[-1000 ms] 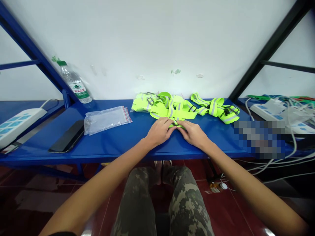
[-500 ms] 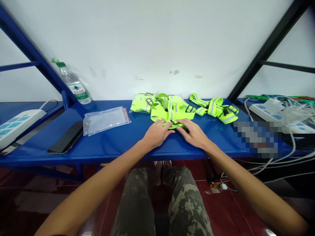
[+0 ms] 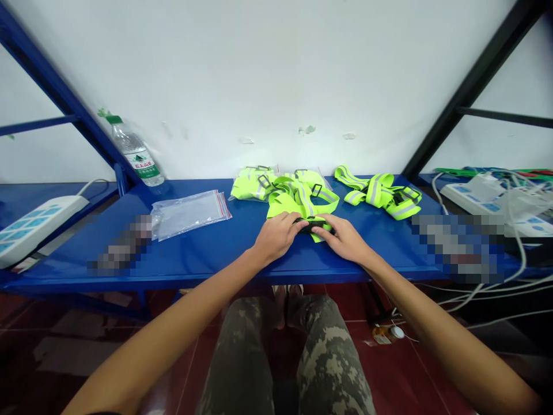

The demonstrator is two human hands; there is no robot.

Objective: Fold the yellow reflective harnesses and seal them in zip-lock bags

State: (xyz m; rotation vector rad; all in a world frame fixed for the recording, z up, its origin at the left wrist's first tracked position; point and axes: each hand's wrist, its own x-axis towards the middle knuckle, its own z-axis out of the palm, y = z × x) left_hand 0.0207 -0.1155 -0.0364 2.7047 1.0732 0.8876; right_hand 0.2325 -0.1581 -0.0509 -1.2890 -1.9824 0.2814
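Observation:
Between my hands, near the table's front edge, is a neon-yellow reflective strap harness (image 3: 298, 193) with grey stripes and black buckles. My left hand (image 3: 279, 237) pinches the left end of a black buckle (image 3: 307, 226) on it, thumb and fingers together. At the buckle's right side, my right hand (image 3: 343, 237) grips the buckle and the strap beside it. The rest of the harness lies loosely heaped behind my fingers. Further back, more neon-yellow harnesses in clear bags (image 3: 248, 183) sit against the wall, partly hidden by the heap.
Another loose reflective harness (image 3: 380, 191) lies to the right. Clear zip bags (image 3: 190, 214) lie to the left on the blue table (image 3: 181, 262). A water bottle (image 3: 140, 157) leans at the back left. Power strips (image 3: 41, 230) and cables (image 3: 514, 230) flank both sides.
The black buckle now shows between my fingers, where folded yellow strap was before. The heaped straps have shifted, and my right hand is slightly further right. The view has moved a little.

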